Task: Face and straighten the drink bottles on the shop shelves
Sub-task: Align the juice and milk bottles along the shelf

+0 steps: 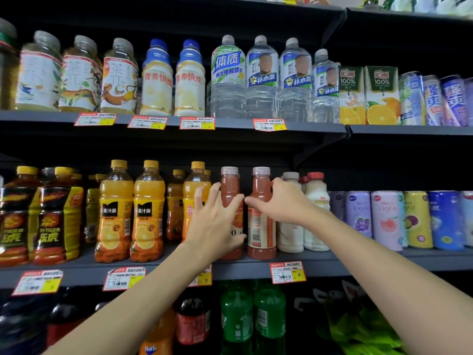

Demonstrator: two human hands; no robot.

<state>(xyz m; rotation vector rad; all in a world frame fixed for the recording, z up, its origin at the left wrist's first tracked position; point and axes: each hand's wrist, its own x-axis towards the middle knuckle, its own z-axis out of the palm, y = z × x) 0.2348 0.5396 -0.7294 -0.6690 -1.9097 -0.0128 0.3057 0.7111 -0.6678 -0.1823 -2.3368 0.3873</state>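
Two pink-red juice bottles with pale caps stand side by side on the middle shelf. My left hand wraps round the left juice bottle, covering most of its label. My right hand grips the right juice bottle at its shoulder, thumb in front and fingers behind. That bottle shows its barcode side to the front. Both bottles stand upright and close together.
Orange juice bottles stand left of my hands, white milk bottles and cans to the right. Water bottles and cartons fill the upper shelf. Green soda bottles stand on the shelf below.
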